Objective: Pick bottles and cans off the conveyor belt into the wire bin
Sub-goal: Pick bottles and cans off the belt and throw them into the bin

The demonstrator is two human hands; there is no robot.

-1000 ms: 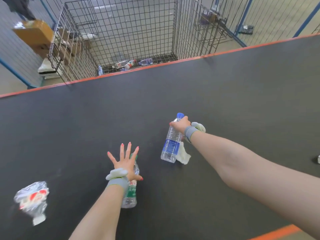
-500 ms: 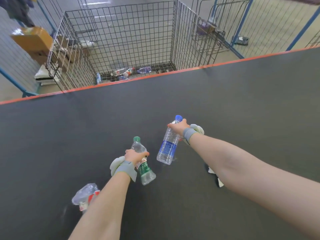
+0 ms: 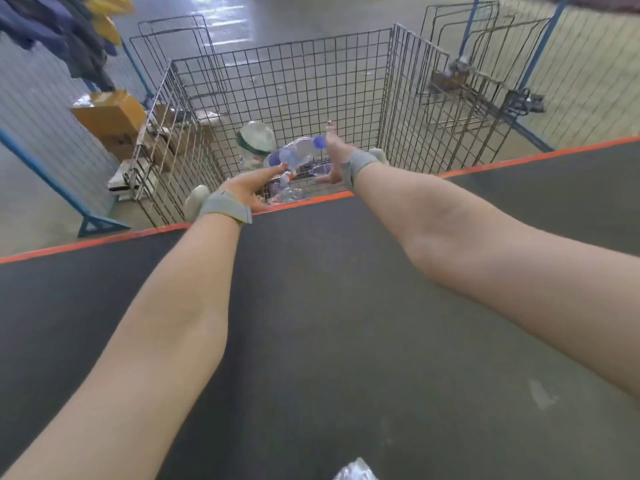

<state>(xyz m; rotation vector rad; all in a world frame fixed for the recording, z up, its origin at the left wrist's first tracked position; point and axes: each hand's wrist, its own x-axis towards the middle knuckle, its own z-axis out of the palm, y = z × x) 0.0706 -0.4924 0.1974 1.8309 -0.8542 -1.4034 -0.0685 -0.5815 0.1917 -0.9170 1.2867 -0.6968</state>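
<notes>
Motion blurs a blue-capped bottle and a green bottle over the bin; the bottom edge crops plastic.

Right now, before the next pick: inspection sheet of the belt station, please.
Surface: dark conveyor belt with an orange far edge; pale smear at the right.
Job's things: blue-capped bottle and green-labelled bottle in the air over the wire bin; more bottles on its floor.
Clutter: crumpled clear plastic at the belt's near edge.
Grippers: left hand and right hand both open, reaching past the belt edge over the bin.
Cables: nothing seen.
Surroundings: cardboard boxes left of the bin, wire racks to its right.
</notes>
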